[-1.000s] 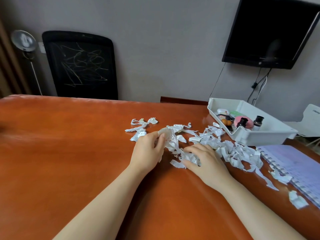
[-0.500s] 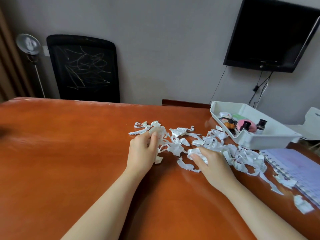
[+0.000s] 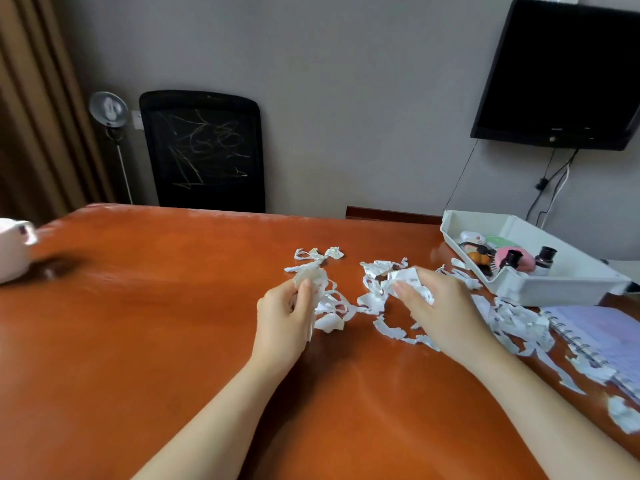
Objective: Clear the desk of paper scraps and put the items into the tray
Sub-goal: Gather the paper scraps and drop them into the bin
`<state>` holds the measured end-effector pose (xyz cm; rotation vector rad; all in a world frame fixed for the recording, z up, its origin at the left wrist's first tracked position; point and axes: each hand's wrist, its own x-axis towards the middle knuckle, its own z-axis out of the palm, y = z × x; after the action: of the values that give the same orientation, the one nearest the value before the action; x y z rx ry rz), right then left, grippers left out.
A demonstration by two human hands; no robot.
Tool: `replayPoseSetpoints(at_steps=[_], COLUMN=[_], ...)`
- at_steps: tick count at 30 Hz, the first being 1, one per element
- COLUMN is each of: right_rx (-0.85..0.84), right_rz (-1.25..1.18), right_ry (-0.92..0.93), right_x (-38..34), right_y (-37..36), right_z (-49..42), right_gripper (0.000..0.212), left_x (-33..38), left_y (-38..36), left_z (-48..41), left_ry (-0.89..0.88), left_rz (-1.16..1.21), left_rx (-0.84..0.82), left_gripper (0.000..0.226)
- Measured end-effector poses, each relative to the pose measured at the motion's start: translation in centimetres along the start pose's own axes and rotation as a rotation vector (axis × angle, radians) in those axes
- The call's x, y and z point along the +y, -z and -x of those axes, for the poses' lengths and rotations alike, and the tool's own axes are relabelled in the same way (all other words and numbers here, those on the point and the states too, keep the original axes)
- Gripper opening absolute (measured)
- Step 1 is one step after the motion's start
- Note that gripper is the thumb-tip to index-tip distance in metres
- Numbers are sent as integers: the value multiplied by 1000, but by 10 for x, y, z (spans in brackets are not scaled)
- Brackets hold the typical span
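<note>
Both hands are now gathering, not raking: a second ago they were lying low on the pile, and now each is lifting clear with a catch. The left hand is pinching a crumpled bunch of paper scraps between thumb and curled fingers; the right hand is gripping a second bunch the same way. The pile is thinning between the hands, which suggests the clearing is moving along, but it is probably less than half done. Loose scraps are still lying around both hands, trailing right toward the tray and over the edge of a spiral notebook. The tray is sitting at the far right of the tabletop, already holding small items. The tabletop is showing glossy orange-brown, with a blurred white object coming into view at the left edge. Behind, a black chair is standing against a grey wall, with a dark monitor hanging upper right and a brown curtain at the left.
</note>
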<state>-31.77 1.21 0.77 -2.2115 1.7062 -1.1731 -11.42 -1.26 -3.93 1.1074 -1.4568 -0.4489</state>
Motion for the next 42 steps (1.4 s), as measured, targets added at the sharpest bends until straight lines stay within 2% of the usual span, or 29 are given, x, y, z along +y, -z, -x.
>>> replayPoseSetpoints(at_steps=[5, 8, 16, 20, 25, 30, 35, 42], right_rx=[2, 15, -98, -159, -187, -239, -394, -624], right_rz=[-57, -107, -199, -293, -402, -576, -732, -886], right_ry=[98, 175, 283, 304, 357, 402, 475, 592], right_x=[-36, -61, -130, -169, -220, -279, -347, -443], right_y=[3, 2, -17, -33, -58, -92, -131, -180], right_z=[-15, -26, -52, -57, -62, -57, -43, -2], right_gripper=[35, 37, 40, 35, 28, 33, 14, 24], left_x=[5, 5, 13, 16, 18, 25, 29, 35], left_y=[30, 56, 133, 175, 230, 293, 362, 451], left_z=[8, 12, 12, 8, 5, 19, 47, 107], left_ry=[-46, -65, -44, -94, -72, -81, 21, 125], left_rz=[-57, -142, -186, -238, -296, -309, -409, -441], left_rx=[-14, -11, 11, 78, 193, 307, 357, 454], left_gripper=[47, 46, 45, 45, 43, 47, 47, 46])
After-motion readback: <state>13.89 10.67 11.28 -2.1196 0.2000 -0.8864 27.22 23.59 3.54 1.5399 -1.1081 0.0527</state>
